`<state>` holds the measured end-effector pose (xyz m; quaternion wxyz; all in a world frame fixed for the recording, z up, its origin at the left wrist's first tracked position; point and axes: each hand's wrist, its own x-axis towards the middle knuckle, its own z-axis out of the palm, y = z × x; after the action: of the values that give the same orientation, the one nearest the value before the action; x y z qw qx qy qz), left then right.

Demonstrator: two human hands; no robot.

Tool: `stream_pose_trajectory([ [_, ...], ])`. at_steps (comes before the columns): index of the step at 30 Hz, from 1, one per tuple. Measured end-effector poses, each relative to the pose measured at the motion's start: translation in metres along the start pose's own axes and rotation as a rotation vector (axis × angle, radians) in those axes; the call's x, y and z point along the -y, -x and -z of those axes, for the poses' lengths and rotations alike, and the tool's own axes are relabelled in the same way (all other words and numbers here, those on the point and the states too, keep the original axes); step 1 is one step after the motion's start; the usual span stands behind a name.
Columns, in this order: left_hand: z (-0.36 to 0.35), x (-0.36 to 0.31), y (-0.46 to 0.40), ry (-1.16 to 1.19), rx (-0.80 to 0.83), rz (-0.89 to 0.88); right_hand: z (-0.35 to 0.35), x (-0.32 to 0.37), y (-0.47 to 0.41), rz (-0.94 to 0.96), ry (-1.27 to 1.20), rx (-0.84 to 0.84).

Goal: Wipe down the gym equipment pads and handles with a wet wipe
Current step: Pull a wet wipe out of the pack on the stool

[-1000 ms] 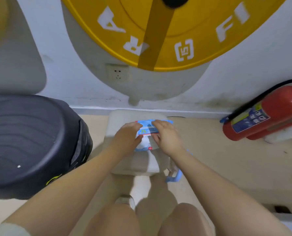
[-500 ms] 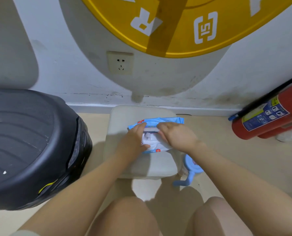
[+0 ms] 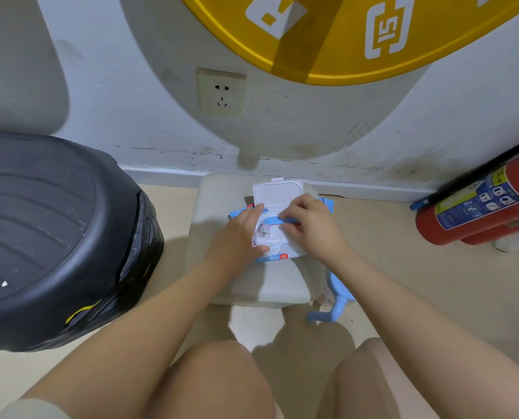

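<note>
Blue plastic film is what I am working at: the wipe pack (image 3: 278, 256) lies flat on the beige stool (image 3: 222, 213), toward its far edge by the wall, with its long axis running left to right across me. Its white flip lid (image 3: 278, 193) stands open, hinged back toward the far edge, so the opening faces up between my two hands.

My left hand (image 3: 237, 237) lies on the pack's left end, fingers lightly curved over it and the thumb at the near edge of the white frame (image 3: 266, 237), pinning the pack to the stool. My right hand (image 3: 308, 225) comes in from the right, fingers bent and closed in a pinch on the blue seal strip (image 3: 275, 220) that crosses the opening along the pack's long axis. The strip runs leftward from my right fingertips toward my left hand.

I judge the right hand is the one to act: it is already on the strip, and the wipes sit directly under it, below and slightly to its left. I cannot see a wipe itself yet. Peeling should go along the pack's length while the left hand holds it against lifting off the stool.
</note>
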<state>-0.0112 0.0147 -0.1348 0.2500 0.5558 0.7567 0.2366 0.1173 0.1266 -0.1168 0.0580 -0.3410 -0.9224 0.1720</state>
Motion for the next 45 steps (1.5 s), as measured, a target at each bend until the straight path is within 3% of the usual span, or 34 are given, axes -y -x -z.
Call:
stream_pose_trajectory([
  [5, 0.003, 0.001, -0.008, -0.065, 0.038, 0.012, 0.001, 0.012, 0.01, 0.182, 0.413, -0.093],
  [9, 0.001, 0.001, -0.009, -0.101, 0.035, -0.011, 0.001, 0.023, 0.008, 0.184, 0.472, 0.057],
  [20, -0.005, -0.001, -0.008, -0.174, 0.037, 0.03, 0.0, 0.023, 0.002, 0.184, 0.478, -0.046],
  [25, -0.007, -0.003, -0.007, -0.145, 0.027, 0.031, 0.013, -0.003, 0.01, 0.082, -0.015, 0.066],
  [28, -0.012, -0.005, -0.007, -0.126, 0.01, 0.033, 0.017, -0.012, 0.021, 0.046, -0.265, 0.037],
  [38, -0.02, -0.009, -0.006, 0.03, -0.069, 0.042, 0.017, 0.008, 0.018, 0.035, 0.128, 0.118],
  [41, -0.018, -0.008, -0.008, 0.031, -0.078, 0.067, 0.014, 0.006, 0.016, -0.082, -0.093, 0.029],
  [45, -0.017, -0.014, -0.008, 0.013, -0.102, 0.076, 0.019, -0.006, 0.023, -0.308, -0.664, -0.038],
])
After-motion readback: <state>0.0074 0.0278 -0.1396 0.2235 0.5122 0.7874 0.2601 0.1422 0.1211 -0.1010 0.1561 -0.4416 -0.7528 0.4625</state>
